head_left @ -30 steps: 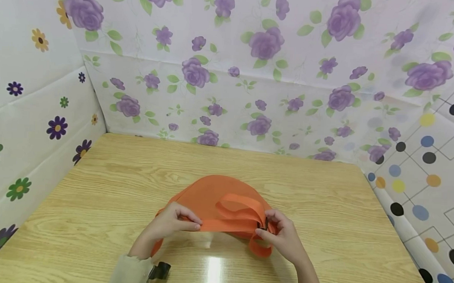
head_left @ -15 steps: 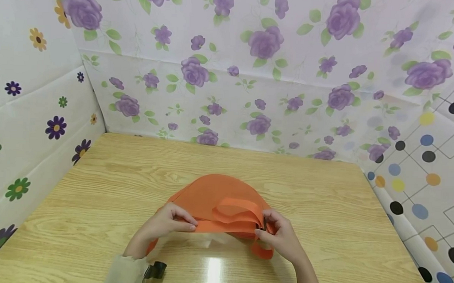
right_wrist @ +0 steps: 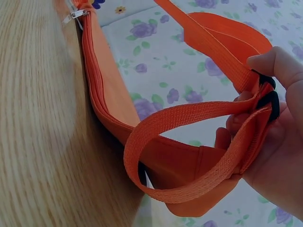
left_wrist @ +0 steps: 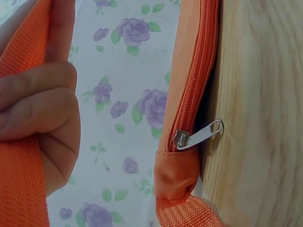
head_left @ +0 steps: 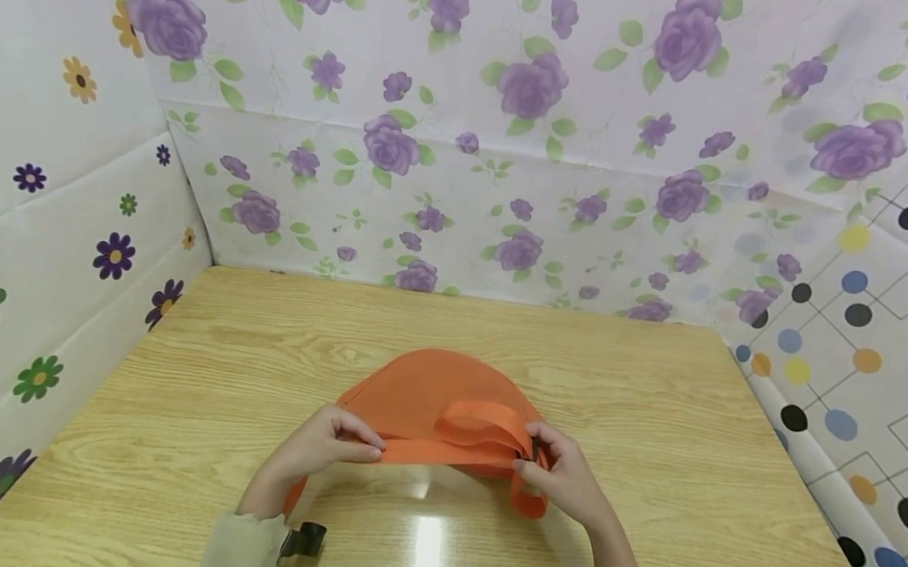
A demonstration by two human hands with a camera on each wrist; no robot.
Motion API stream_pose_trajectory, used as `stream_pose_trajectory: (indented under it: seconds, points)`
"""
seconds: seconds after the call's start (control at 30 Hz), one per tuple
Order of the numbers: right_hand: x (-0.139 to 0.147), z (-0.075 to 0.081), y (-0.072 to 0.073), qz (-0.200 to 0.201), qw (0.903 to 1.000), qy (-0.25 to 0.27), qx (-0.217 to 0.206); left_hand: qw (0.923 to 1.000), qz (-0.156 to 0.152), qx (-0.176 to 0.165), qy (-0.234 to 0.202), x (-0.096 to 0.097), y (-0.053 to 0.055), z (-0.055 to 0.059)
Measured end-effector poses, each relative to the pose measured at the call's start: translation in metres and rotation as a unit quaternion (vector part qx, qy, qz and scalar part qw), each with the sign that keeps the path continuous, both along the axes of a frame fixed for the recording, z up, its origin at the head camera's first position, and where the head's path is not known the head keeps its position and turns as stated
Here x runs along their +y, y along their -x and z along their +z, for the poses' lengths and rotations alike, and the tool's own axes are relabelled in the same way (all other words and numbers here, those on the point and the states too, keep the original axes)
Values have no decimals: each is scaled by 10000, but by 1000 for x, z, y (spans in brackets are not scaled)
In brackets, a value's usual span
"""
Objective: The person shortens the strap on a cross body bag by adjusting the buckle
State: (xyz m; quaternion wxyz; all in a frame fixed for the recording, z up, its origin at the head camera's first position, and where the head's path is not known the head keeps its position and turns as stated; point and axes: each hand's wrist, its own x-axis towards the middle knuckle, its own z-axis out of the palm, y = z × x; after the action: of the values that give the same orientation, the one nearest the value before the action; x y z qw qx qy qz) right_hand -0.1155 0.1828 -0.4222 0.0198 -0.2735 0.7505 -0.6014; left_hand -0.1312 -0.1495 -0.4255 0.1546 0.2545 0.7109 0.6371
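Observation:
An orange waist bag [head_left: 428,387] lies on the table with its curved side facing away. My left hand [head_left: 315,445] pinches its orange webbing strap [head_left: 448,453], which runs taut toward the right. At the bag's right end, my right hand [head_left: 565,473] grips the black slide buckle [right_wrist: 269,105] between thumb and fingers. One strap loop [head_left: 479,411] rises left of the buckle over the bag; another loop [right_wrist: 137,151] hangs below it. In the left wrist view, the zipper [left_wrist: 193,90] shows with its metal pull [left_wrist: 201,136] near one end.
The wooden table [head_left: 645,390] extends around the bag. A floral sheet [head_left: 457,208] stands behind it, with patterned sheets at left and right. A black clip-like object [head_left: 304,539] sits by the left sleeve [head_left: 245,545].
My left hand has shifted slightly left with the strap, lengthening the taut stretch. The loop over the bag sits lower and looks smaller. My right hand stays nearly in place at the buckle.

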Motion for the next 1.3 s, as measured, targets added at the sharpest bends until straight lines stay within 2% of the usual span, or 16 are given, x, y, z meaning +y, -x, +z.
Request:
stream_pose_trajectory:
  seconds: [0.43, 0.67, 0.73, 0.93, 1.13, 1.3]
  points:
    - [0, -1, -1, 213, 9989, 165, -384, 9999, -56, 18, 155, -6, 0, 1]
    - [0, 0, -2, -352, 9967, -157, -721, 9998, -21, -15, 193, -12, -2, 2]
    - [0, 0, -2, -439, 9965, -155, -698, 9999, 22, -35, 151, -15, -3, 3]
    - [1, -1, -1, -286, 9984, 11, -484, 9999, 59, -106, 49, -20, -4, 4]
    - [2, 1, 0, -295, 9975, -284, -577, 9999, 104, -24, 57, -24, -6, 6]
    - [-1, 15, -5, -128, 9980, -369, -505, 10000, 64, 30, -41, -26, -6, 6]
